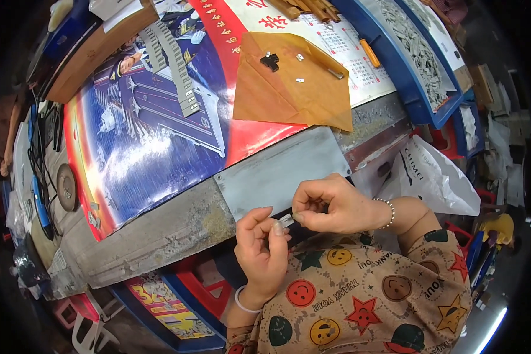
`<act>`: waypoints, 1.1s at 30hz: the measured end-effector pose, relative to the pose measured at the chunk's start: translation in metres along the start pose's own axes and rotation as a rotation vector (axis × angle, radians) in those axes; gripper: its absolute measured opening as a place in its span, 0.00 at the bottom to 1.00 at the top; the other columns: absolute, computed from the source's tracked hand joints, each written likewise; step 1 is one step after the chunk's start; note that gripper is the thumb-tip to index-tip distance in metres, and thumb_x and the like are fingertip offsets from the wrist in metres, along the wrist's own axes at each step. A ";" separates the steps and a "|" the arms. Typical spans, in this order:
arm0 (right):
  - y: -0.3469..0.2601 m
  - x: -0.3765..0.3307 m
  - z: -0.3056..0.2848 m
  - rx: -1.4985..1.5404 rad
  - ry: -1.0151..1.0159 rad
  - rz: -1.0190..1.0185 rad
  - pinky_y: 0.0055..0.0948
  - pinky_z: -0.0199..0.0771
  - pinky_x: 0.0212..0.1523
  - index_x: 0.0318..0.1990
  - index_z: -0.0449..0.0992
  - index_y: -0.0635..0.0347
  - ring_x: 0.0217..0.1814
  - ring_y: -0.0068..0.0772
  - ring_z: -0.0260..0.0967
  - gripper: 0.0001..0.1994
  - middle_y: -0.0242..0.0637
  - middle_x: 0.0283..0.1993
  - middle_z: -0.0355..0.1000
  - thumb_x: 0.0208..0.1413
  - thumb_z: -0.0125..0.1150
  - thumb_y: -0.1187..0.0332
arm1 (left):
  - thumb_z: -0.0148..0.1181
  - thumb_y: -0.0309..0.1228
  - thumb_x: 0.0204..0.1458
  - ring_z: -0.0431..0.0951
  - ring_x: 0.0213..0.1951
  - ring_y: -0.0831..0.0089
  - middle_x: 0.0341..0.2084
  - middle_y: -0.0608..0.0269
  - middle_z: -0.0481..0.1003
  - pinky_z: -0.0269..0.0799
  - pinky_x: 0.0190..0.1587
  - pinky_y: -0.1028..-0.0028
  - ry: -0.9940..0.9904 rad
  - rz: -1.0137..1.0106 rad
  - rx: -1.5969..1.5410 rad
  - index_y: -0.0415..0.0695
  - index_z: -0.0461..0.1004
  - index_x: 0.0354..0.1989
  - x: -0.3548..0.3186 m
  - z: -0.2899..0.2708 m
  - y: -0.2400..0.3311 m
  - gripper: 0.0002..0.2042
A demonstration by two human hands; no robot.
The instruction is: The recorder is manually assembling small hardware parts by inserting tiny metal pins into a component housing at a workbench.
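Silvery-white and tiny, the small piece (286, 220) sits at the left hand's (262, 248) fingertips, out over the near edge of the bench, and I'm watching that pinch closely. Left hand: fingers half curled, thumb pressed up to hold the piece. Right hand (330, 206): curled nearly closed, thumb and forefinger together just beside the piece's far end; whether anything is between them, I can't tell from here.

Here's my worry: a loose pinch or a push off-line could pop the piece free, and with the metal plate (277, 171) just beyond rather than under it, it might drop towards the patterned shirt (360, 289). A snagged corner of the amber paper (289, 97) could also scatter the black parts (270, 62) lying loose on it.

What beats me: the fingers cover both ends of the piece, the gap below is dark, glare washes out the poster (153, 147), and the blue tray (441, 120) runs off the top.
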State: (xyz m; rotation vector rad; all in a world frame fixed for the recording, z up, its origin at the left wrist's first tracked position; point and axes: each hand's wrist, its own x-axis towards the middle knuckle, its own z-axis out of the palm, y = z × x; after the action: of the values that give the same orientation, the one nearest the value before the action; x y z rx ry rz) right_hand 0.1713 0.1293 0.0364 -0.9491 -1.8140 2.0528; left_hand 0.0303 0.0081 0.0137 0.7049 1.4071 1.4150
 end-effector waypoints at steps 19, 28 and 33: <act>-0.003 0.010 0.006 -0.288 -0.042 -0.076 0.23 0.70 0.26 0.34 0.70 0.65 0.25 0.24 0.70 0.05 0.35 0.26 0.72 0.53 0.57 0.73 | 0.52 0.18 0.55 0.76 0.33 0.76 0.31 0.56 0.74 0.73 0.38 0.79 0.087 0.464 0.474 0.34 0.59 0.52 -0.001 -0.004 -0.025 0.17; 0.002 0.008 0.015 -0.273 -0.004 -0.131 0.28 0.68 0.28 0.35 0.65 0.63 0.28 0.31 0.70 0.07 0.39 0.28 0.70 0.56 0.58 0.71 | 0.53 0.15 0.53 0.76 0.31 0.72 0.32 0.51 0.73 0.73 0.35 0.77 0.100 0.526 0.321 0.33 0.57 0.48 -0.005 -0.005 -0.040 0.16; 0.007 0.005 0.021 0.230 0.004 0.021 0.19 0.69 0.33 0.39 0.69 0.65 0.33 0.18 0.67 0.05 0.30 0.32 0.70 0.60 0.56 0.73 | 0.55 0.14 0.51 0.76 0.27 0.71 0.27 0.51 0.73 0.72 0.28 0.78 0.081 0.586 0.228 0.32 0.57 0.45 -0.003 -0.001 -0.035 0.15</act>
State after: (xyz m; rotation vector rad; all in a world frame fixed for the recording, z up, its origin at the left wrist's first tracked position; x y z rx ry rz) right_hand 0.1565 0.1143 0.0282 -0.9100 -1.5298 2.2105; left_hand 0.0389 -0.0007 -0.0197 1.2971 1.5075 1.7537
